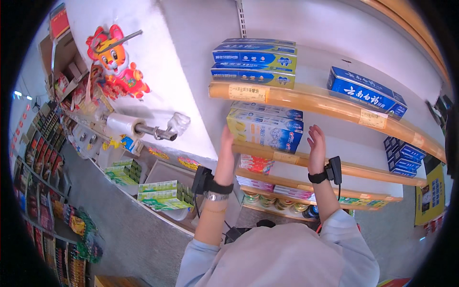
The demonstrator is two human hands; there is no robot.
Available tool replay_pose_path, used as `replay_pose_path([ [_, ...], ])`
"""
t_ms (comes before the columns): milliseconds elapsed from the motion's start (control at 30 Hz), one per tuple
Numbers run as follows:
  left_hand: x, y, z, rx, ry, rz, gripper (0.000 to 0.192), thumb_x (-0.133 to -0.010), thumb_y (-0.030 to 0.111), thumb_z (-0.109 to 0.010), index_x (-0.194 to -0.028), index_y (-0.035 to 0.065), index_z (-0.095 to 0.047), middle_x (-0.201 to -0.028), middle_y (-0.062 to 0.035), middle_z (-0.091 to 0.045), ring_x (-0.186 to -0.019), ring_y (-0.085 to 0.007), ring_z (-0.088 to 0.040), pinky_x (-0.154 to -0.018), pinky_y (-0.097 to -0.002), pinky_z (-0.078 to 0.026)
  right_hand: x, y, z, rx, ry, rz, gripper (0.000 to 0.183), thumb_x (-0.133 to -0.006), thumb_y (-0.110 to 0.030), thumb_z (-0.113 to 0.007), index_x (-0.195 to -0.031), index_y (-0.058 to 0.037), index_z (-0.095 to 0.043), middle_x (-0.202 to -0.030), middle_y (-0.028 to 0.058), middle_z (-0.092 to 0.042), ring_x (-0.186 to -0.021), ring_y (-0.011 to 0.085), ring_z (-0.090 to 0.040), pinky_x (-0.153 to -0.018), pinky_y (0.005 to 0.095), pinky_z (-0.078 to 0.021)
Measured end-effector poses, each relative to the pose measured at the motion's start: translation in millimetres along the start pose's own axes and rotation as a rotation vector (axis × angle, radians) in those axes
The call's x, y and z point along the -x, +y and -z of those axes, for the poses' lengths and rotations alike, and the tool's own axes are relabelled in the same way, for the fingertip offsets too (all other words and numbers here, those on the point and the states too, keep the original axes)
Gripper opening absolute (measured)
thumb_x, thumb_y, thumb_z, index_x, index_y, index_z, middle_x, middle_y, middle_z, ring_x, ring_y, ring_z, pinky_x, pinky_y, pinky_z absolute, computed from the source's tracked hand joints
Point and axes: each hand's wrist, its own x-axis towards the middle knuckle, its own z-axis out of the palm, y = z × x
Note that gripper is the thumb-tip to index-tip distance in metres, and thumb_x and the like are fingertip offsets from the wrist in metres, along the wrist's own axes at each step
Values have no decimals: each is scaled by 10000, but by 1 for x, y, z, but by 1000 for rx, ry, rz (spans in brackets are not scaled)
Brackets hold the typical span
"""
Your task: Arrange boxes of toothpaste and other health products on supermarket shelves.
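A stack of yellow, white and blue toothpaste boxes (265,130) stands on the second shelf, with more boxes behind the front ones. My left hand (226,152) is edge-on at the stack's left end; whether it presses on the cardboard is hard to see. Just beyond the right end, my right hand (317,147) is raised, palm turned towards the boxes, with a gap between. Its fingers are slightly apart and hold nothing. Both wrists wear black strapped devices, and a metal watch band circles the left one.
Above, the wooden-edged shelf (315,96) bears blue-green toothpaste boxes (254,62) and a long blue box (366,91). Small dark-blue boxes (404,158) sit right. A plastic-bag roll (123,125) on a metal rod juts out left, above green cartons (165,195).
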Motion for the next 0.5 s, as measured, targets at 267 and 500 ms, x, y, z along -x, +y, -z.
replay_pose_path([
  [267,-96,-75,17,32,369,-346,453,-859,309,-290,-1145,-39,-338,-1129,-100,-393,-1045,-172,-360,-899,-269,-253,-25,33,-12,-25,-24,-90,504,-815,-313,-397,-1217,-31,-283,-1221,81,-331,-1130,183,-298,-943,293,-199],
  [500,-110,-77,25,361,235,-159,526,-847,414,-232,-1081,-21,-412,-1055,-89,-471,-968,-173,-433,-846,-281,-303,-25,32,-33,-149,-105,-101,424,-842,-243,-360,-1160,36,-333,-1167,107,-380,-1091,182,-322,-935,265,-192],
])
